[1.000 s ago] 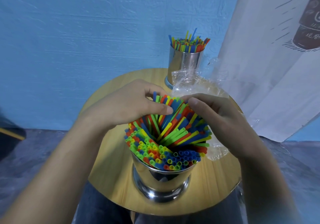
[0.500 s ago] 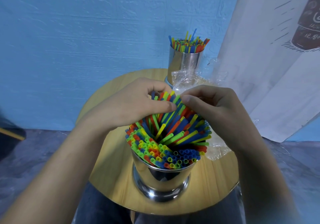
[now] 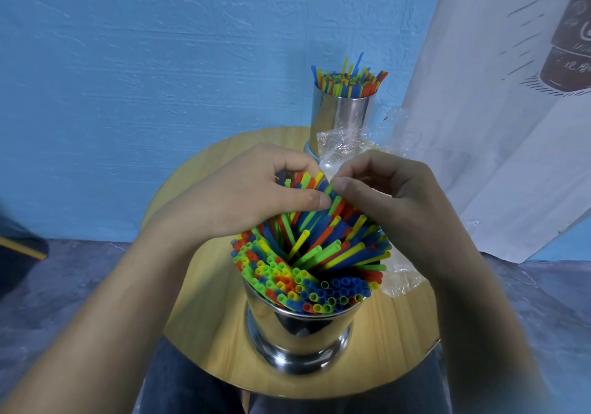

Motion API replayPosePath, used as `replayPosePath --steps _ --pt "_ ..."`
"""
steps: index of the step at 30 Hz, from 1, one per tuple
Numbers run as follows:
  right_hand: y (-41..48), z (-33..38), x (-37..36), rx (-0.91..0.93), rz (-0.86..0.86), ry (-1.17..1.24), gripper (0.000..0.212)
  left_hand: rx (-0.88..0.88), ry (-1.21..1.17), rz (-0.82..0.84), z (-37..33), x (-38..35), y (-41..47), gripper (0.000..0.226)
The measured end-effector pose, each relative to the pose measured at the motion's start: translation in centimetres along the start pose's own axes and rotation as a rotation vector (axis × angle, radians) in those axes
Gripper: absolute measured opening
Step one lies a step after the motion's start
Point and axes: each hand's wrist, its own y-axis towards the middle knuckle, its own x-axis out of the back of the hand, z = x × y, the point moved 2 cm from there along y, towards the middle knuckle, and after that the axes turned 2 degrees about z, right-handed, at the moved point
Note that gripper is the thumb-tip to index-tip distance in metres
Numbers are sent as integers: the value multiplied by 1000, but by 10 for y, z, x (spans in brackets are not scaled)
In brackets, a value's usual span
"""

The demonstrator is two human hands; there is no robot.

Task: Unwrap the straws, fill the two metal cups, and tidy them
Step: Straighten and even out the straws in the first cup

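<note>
The left hand (image 3: 252, 196) curls over the far side of the straws (image 3: 319, 260), fingers behind the leaning tips and thumb laid across their front, gripping a cluster. The right hand (image 3: 393, 199) meets it there, thumb and bent forefinger pinching the tip of a green one; its other fingers are curled loosely. Both forearms reach in from the lower corners. The straws are blue, green, yellow and red, and stand fanned in the near cup (image 3: 300, 333) on the round table (image 3: 204, 285). A crumpled wrapper (image 3: 345, 145) lies behind them. The far cup (image 3: 342, 113), at the table's back edge, holds the far straws (image 3: 348, 79) upright. A white cloth (image 3: 499, 125) at right bears a dark print; its writing is too small to read.
</note>
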Motion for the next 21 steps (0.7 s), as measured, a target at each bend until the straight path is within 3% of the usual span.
replayPosePath --steps 10,21 --pt "-2 -4 -4 39 -69 30 10 -106 -36 -155 4 2 5 14" --pt "-4 -6 -2 -14 -45 -7 11 -240 -447 -401 -8 14 5 5"
